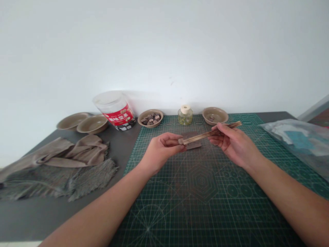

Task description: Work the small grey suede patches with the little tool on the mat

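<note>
My right hand (232, 142) is closed around a pair of slim wooden chopsticks (199, 137), held slanting above the cutting mat (177, 202). Their far ends reach left to my left hand (164, 149). Between its thumb and fingers, my left hand pinches a small brownish block (180, 141), which meets the chopstick tips. Below the chopsticks a flat brown piece (194, 146) lies on the mat, partly hidden by them and by my left hand. Behind, a brown bowl (223, 119) holds a few small pieces, and another bowl (140, 120) contains several small brownish blocks.
A glass jar (185, 118) with a pale lid stands between those bowls. Further left are a clear tub with a red label (119, 116), two bowls (94, 128) and crumpled cloths (77, 154). A plastic bag (285, 135) lies at right. The wall (164, 51) rises behind.
</note>
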{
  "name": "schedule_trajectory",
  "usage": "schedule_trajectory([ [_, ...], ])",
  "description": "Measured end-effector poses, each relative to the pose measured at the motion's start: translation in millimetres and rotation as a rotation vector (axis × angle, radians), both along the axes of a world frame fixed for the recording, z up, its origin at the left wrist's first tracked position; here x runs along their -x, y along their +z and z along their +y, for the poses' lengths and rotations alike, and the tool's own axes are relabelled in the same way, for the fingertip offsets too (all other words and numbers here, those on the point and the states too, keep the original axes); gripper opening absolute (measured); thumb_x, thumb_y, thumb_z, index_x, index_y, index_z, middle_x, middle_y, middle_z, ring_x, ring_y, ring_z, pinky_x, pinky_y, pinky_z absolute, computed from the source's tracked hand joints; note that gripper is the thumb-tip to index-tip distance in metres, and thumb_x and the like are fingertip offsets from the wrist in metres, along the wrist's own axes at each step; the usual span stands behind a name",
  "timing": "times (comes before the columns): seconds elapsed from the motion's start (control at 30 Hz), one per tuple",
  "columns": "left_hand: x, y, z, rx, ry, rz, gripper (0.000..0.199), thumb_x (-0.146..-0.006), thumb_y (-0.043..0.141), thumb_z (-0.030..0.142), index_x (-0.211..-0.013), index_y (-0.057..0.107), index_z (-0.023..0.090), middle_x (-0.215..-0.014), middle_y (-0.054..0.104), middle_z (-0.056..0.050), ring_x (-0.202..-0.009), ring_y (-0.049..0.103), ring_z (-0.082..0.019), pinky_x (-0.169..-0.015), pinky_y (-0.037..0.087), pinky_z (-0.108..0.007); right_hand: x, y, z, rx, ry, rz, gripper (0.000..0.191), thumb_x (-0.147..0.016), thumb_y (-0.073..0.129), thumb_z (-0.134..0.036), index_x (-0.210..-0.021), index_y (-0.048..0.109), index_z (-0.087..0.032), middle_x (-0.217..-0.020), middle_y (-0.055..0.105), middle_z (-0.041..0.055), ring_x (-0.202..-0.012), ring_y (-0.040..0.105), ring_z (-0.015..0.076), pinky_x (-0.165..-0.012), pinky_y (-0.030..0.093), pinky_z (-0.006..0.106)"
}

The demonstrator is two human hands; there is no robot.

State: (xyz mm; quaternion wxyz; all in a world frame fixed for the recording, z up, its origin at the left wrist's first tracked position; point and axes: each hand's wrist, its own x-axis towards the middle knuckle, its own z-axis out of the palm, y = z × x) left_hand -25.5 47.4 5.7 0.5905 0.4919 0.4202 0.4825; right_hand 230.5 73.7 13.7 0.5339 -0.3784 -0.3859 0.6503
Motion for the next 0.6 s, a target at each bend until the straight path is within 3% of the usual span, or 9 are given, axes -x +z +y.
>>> schedule_trajectory([
  [0.33,0,-0.7,-1,0.01,-0.025,-0.042,0.031,-0.069,0.087,0.021,-0.095,0.072,0.016,-0.09,0.08,-0.008,-0.083,0.077,-0.021,-0.081,0.061,-0.032,-6,-0.8,3,-0.025,-0.067,0.063,0.016,-0.087,0.076,-0.035,-0.092,0.076,-0.019,-0.084,0.079,0.004,-0.075,0.076,0.0152,-0.072,0.064,0.021],
  [0.43,0,-1.8,0,0.019,-0.033,-0.022,0.029,-0.069,0.087,0.021,-0.094,0.072,0.016,-0.086,0.079,-0.008,-0.079,0.076,-0.02,-0.079,0.061,-0.031,-12,13.8,15,-0.101,-0.165,0.073,0.016,-0.088,0.075,-0.035,-0.092,0.075,-0.02,-0.086,0.079,0.0033,-0.08,0.076,0.0145,-0.077,0.064,0.021],
  [0.6,-1,-3.5,-1,0.032,-0.056,0.028,0.028,-0.07,0.086,0.022,-0.092,0.071,0.016,-0.083,0.078,-0.006,-0.075,0.075,-0.018,-0.076,0.06,-0.028,-7,55.2,57,-0.392,-0.322,-0.119,0.021,-0.085,0.077,-0.037,-0.09,0.071,-0.018,-0.09,0.077,0.0045,-0.077,0.076,0.0175,-0.08,0.065,0.031],
])
